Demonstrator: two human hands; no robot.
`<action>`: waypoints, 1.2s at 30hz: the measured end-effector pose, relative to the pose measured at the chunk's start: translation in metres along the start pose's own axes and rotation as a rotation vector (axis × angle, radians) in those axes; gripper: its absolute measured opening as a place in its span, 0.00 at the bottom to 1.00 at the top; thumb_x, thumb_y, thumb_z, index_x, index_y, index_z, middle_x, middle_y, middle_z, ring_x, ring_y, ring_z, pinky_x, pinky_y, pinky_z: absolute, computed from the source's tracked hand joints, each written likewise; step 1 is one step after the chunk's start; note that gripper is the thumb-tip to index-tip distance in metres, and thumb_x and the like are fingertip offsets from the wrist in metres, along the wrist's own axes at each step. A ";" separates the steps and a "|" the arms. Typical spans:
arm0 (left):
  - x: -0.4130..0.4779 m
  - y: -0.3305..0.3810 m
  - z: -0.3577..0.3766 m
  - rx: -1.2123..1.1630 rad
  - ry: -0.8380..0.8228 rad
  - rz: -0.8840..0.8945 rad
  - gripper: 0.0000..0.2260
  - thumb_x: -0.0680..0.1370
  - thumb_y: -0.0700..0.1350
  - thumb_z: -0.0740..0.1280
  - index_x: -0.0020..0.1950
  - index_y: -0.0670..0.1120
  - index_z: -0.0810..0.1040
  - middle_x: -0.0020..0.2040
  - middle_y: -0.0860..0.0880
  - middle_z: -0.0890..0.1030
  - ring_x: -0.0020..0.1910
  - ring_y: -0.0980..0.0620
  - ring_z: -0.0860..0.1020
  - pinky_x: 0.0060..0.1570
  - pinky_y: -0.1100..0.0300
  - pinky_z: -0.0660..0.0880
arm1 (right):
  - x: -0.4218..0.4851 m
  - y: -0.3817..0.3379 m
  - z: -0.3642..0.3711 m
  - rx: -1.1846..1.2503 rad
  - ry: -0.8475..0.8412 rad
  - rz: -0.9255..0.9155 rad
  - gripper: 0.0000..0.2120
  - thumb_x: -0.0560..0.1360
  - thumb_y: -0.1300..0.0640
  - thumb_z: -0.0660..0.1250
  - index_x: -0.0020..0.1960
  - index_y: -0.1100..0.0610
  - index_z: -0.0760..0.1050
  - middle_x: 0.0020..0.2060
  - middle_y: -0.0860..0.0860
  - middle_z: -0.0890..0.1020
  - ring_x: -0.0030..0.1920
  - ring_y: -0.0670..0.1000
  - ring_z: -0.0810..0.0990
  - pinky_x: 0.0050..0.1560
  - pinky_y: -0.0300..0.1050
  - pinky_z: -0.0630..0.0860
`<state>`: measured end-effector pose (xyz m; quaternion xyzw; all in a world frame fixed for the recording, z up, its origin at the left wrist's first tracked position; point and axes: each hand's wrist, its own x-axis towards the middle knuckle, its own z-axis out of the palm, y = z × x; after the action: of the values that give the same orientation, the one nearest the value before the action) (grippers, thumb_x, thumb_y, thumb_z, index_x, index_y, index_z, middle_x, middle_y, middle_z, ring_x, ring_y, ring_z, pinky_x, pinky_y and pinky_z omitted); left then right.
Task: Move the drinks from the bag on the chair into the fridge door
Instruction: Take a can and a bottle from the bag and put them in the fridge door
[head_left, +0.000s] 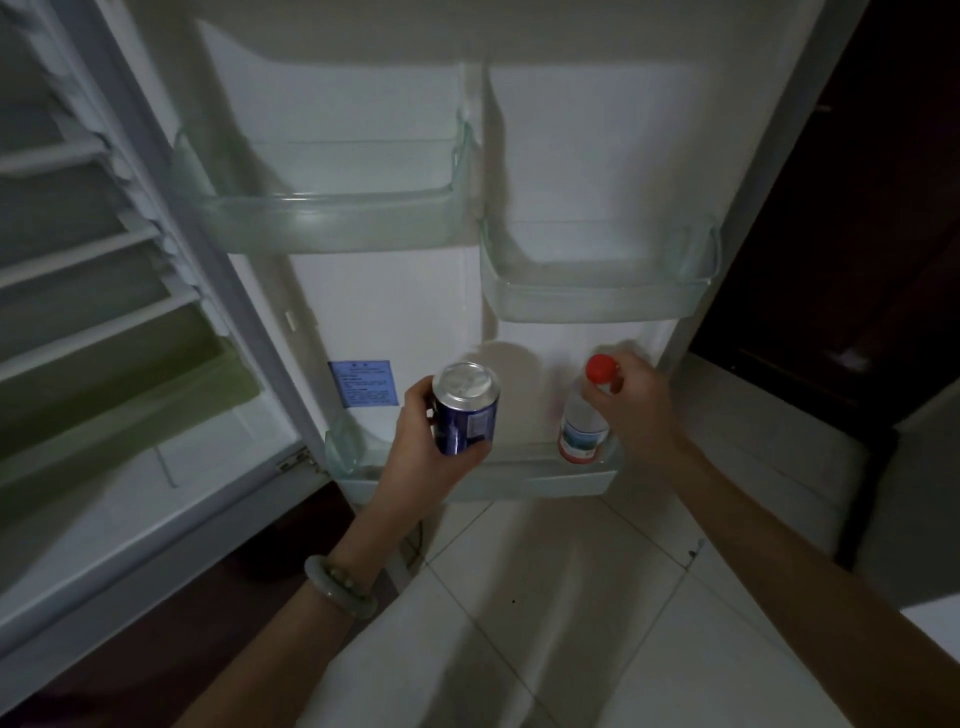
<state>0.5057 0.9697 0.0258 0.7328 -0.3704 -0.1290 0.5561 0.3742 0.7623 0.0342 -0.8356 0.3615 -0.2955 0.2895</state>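
Note:
The fridge door stands open in front of me. My left hand (415, 452) grips a blue can with a silver top (466, 408), held upright just above the bottom door shelf (545, 480). My right hand (631, 400) holds a clear water bottle (583, 423) by its neck, just below the red cap (600, 368). The bottle's base sits inside the right end of that bottom shelf. The bag and chair are out of view.
Two clear door shelves hang higher up: a wide one (322, 208) at upper left and a smaller one (597, 296) at right. The fridge interior with white racks (78, 260) lies to the left. A blue label (363, 383) is on the door. Pale floor tiles (519, 597) below.

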 end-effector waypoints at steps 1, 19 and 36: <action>-0.001 0.000 0.002 0.004 0.010 0.004 0.34 0.65 0.37 0.77 0.65 0.46 0.63 0.57 0.53 0.70 0.53 0.62 0.72 0.46 0.77 0.69 | 0.001 0.002 0.001 0.008 -0.010 0.007 0.15 0.70 0.56 0.72 0.54 0.59 0.75 0.45 0.52 0.77 0.46 0.53 0.77 0.49 0.49 0.74; -0.033 0.063 -0.019 0.037 0.188 0.132 0.34 0.63 0.48 0.75 0.64 0.53 0.61 0.58 0.62 0.70 0.53 0.66 0.72 0.49 0.74 0.70 | -0.039 -0.046 -0.058 -0.482 -0.122 -0.511 0.22 0.71 0.58 0.67 0.63 0.61 0.68 0.57 0.60 0.75 0.56 0.61 0.73 0.50 0.53 0.75; 0.070 0.207 0.014 0.030 0.217 0.406 0.32 0.67 0.39 0.75 0.65 0.39 0.62 0.55 0.48 0.74 0.52 0.54 0.76 0.53 0.65 0.75 | -0.065 -0.065 -0.100 -0.499 0.035 -0.827 0.22 0.70 0.59 0.62 0.63 0.61 0.70 0.60 0.60 0.76 0.59 0.59 0.75 0.60 0.52 0.73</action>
<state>0.4626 0.8895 0.2251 0.6609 -0.4499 0.0705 0.5965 0.2957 0.8224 0.1268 -0.9481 0.0636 -0.3042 -0.0677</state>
